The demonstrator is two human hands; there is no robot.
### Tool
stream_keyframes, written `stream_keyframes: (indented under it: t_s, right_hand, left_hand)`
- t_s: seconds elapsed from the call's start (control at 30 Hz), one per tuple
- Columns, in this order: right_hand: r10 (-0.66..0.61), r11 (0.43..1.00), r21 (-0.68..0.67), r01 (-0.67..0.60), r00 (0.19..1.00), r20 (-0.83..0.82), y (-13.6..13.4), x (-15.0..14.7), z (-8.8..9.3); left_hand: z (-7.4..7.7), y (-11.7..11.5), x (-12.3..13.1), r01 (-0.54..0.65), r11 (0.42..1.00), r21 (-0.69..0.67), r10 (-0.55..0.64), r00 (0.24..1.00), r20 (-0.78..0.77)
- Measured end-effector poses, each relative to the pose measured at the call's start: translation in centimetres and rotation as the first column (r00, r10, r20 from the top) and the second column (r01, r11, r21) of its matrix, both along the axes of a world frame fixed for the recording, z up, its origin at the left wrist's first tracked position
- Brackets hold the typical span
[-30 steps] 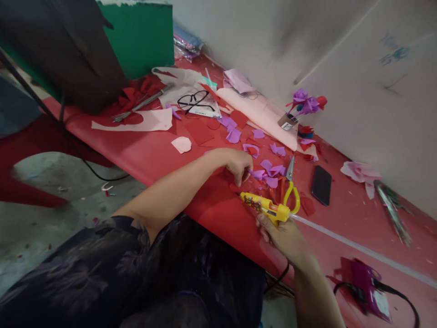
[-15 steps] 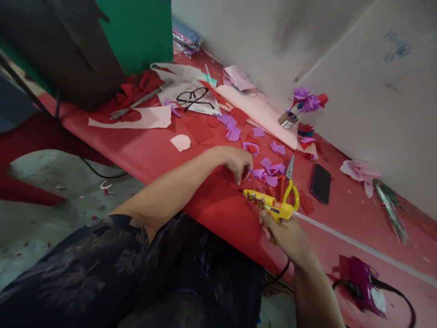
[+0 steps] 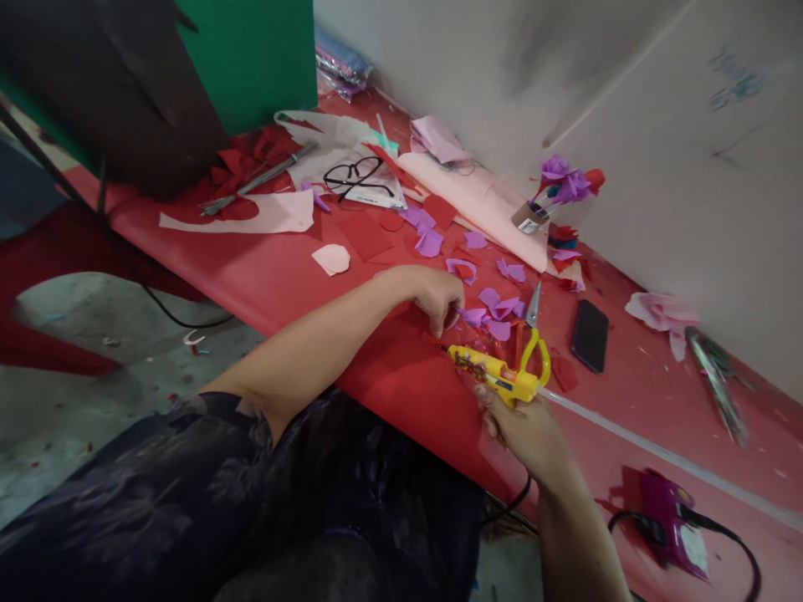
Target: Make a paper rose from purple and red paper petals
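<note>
In the head view my right hand [image 3: 518,422] is closed around the handle of a yellow glue gun [image 3: 486,368]. A long clear glue stick [image 3: 627,435] runs out of its back end, and its nozzle points left, just below my left hand. My left hand [image 3: 442,301] is bent down over the table with its fingers pinched together. What sits in the pinch is hidden, though purple paper petals [image 3: 500,308] lie right at the fingertips. Yellow-handled scissors [image 3: 534,334] rest behind the glue gun, blades pointing away.
Around the hands on the red table [image 3: 269,276] are a phone [image 3: 590,336], eyeglasses [image 3: 357,177], a pink paper roll [image 3: 477,205], a cup of paper flowers [image 3: 530,219] and wire stems [image 3: 251,182]. A magenta power box [image 3: 674,522] with cables stands at the lower right.
Almost nothing differs. The glue gun in my right hand has shifted very slightly; my left hand keeps its pinch in the same place.
</note>
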State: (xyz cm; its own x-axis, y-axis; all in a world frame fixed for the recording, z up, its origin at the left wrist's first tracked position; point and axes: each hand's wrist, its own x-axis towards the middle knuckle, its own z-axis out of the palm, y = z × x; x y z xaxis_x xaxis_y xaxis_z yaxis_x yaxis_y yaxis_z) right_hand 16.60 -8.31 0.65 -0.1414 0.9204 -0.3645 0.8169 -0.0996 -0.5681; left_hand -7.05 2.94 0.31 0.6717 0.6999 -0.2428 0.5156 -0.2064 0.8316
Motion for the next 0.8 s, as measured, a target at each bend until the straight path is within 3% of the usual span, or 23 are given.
stream_keyframes:
  t_s: [0.23,0.43,0.63,0.8]
  right_hand:
    - [0.003,1.0,0.019,-0.004,0.999,0.041,0.0,-0.3,0.3]
    - [0.02,0.998,0.054,-0.024,0.997,0.081,-0.2,-0.2,0.4]
    - [0.05,0.997,0.046,-0.057,0.988,0.145,-0.6,-0.5,0.7]
    - [0.06,0.997,0.032,-0.068,0.977,0.204,-0.9,-1.2,1.3]
  left_hand:
    - [0.2,-0.1,0.0,-0.047,0.999,-0.023,0.047,0.999,0.004]
    - [-0.3,0.2,0.0,-0.027,0.999,0.042,0.025,0.999,0.039]
    - [0.1,0.2,-0.1,0.075,0.997,0.032,-0.071,0.993,-0.096]
    - [0.4,0.2,-0.1,0.081,0.996,0.028,-0.075,0.984,-0.163]
